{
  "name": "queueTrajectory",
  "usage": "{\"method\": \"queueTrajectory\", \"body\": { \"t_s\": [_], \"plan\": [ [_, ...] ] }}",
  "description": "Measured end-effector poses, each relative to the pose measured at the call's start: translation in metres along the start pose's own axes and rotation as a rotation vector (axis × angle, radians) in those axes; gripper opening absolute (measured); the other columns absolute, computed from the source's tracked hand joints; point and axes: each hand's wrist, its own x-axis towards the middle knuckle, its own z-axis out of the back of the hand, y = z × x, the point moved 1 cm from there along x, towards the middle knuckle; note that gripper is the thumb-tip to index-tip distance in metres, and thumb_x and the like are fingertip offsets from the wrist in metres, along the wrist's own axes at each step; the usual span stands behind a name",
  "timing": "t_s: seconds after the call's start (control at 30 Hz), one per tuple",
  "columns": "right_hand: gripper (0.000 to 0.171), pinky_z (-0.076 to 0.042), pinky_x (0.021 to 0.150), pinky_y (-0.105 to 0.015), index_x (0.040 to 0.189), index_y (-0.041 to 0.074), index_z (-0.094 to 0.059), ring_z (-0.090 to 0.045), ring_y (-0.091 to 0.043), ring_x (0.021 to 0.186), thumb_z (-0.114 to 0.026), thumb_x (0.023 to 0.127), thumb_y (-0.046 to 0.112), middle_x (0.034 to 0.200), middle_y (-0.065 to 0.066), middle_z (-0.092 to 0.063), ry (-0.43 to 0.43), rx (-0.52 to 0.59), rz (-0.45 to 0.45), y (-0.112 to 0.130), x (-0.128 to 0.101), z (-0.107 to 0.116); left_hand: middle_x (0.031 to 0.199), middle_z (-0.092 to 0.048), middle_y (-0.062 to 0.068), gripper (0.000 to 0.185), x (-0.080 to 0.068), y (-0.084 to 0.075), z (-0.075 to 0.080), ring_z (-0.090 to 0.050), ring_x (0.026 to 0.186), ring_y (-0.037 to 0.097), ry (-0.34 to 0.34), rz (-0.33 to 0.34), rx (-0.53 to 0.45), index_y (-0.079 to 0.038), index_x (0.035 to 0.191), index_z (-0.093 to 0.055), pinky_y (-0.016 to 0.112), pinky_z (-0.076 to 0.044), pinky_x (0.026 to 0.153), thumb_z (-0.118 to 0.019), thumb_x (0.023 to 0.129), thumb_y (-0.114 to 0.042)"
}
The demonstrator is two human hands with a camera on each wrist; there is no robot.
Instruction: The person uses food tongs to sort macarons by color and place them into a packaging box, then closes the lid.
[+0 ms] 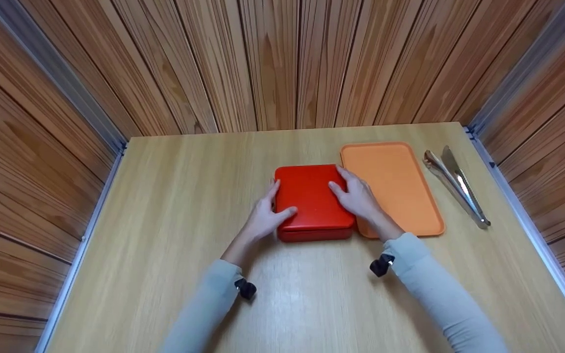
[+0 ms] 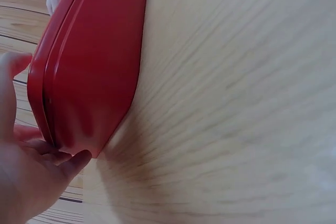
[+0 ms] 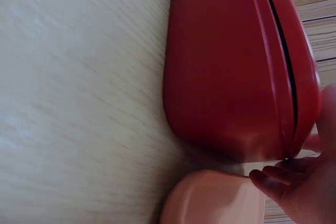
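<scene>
A red box with a closed lid (image 1: 312, 201) lies flat in the middle of the wooden table (image 1: 174, 196). My left hand (image 1: 263, 218) holds its left side, thumb on the lid and fingers along the edge. My right hand (image 1: 358, 196) grips the right side the same way. In the left wrist view the fingers (image 2: 31, 177) sit at the lid seam of the box (image 2: 89, 77). In the right wrist view the fingertips (image 3: 278, 179) touch the seam at the corner of the box (image 3: 226, 66).
An orange tray (image 1: 400, 186) lies flat right beside the box, touching or nearly touching it, and shows again as the orange tray (image 3: 210, 200) in the right wrist view. Metal tongs (image 1: 456, 184) lie at the far right. Wooden walls close in the table's sides and back.
</scene>
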Motion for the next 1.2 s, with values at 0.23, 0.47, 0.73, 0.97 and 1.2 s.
{"method": "queueTrajectory", "body": {
  "t_s": [0.23,0.47,0.73,0.97,1.2],
  "plan": [
    [0.07,-0.026,0.145,-0.06,0.177,0.003,-0.031,-0.031,-0.043,0.174,-0.057,0.118,0.031,0.184,-0.024,-0.034,-0.018,0.016,0.001,0.0019,-0.0023,-0.0026,0.193,-0.01,0.001,0.102,-0.0055,-0.0028,-0.0018,-0.015,0.181,0.028,0.002,-0.009,-0.029,-0.023,0.182,-0.016,0.055,-0.028,0.146,-0.079,0.104,-0.04],
    [0.07,-0.027,0.145,-0.061,0.177,0.004,-0.031,-0.031,-0.044,0.173,-0.059,0.117,0.029,0.184,-0.025,-0.033,-0.044,0.011,-0.007,0.0052,-0.0046,-0.0011,0.194,-0.007,0.003,0.099,-0.0056,-0.0079,-0.0014,-0.012,0.181,0.027,0.015,-0.031,-0.027,-0.02,0.182,-0.016,0.052,-0.028,0.146,-0.077,0.105,-0.039],
    [0.07,-0.026,0.145,-0.062,0.177,0.006,-0.033,-0.031,-0.044,0.174,-0.059,0.116,0.029,0.184,-0.025,-0.033,-0.045,0.004,0.006,0.0056,-0.0046,-0.006,0.193,-0.011,0.002,0.095,-0.0061,0.0001,-0.0017,-0.014,0.181,0.029,0.007,-0.02,0.015,-0.021,0.182,-0.019,0.052,-0.029,0.146,-0.076,0.107,-0.033],
    [0.069,-0.028,0.143,-0.066,0.178,0.009,-0.033,-0.033,-0.046,0.172,-0.059,0.117,0.028,0.184,-0.024,-0.034,-0.048,-0.001,0.009,0.0029,-0.0076,-0.0039,0.194,-0.011,0.004,0.089,-0.0012,-0.0008,-0.0059,-0.016,0.18,0.033,-0.01,-0.027,0.027,-0.027,0.181,-0.028,0.059,-0.033,0.143,-0.076,0.106,-0.033],
    [0.068,-0.034,0.142,-0.064,0.178,0.012,-0.033,-0.041,-0.045,0.168,-0.058,0.118,0.03,0.179,-0.024,-0.042,-0.039,-0.004,-0.022,0.0019,-0.0087,-0.0055,0.193,-0.012,0.006,0.087,0.0037,-0.0033,-0.0102,-0.017,0.18,0.034,-0.04,-0.022,0.054,-0.026,0.18,-0.03,0.062,-0.03,0.144,-0.075,0.107,-0.032]
  ]
}}
